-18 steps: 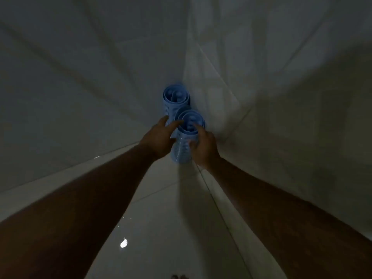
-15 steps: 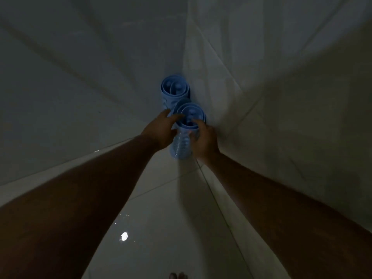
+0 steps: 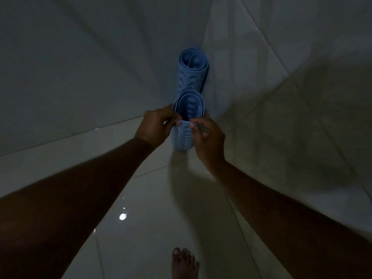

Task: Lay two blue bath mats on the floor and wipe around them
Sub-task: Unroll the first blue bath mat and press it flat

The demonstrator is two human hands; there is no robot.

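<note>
Item one, the near rolled mat (image 3: 184, 125): pale blue, rolled into a loose tube with round bumps showing inside, standing on end close to the corner where two tiled walls meet. We hold it from both sides at its upper rim. Our left hand (image 3: 156, 125) pinches the left edge of the roll between thumb and fingers; our right hand (image 3: 208, 137) grips the right edge, thumb on the front of the rim and fingers curled behind. Item two, the far rolled mat (image 3: 192, 73): same blue, same bumped surface, upright on end just behind the first and tucked into the wall corner, untouched by either hand. Item three, the floor (image 3: 141, 238): glossy light tiles with a small bright reflection. Item four, a bare foot (image 3: 185, 264) at the bottom edge, toes pointing toward the mats. Lighting is dim throughout.
</note>
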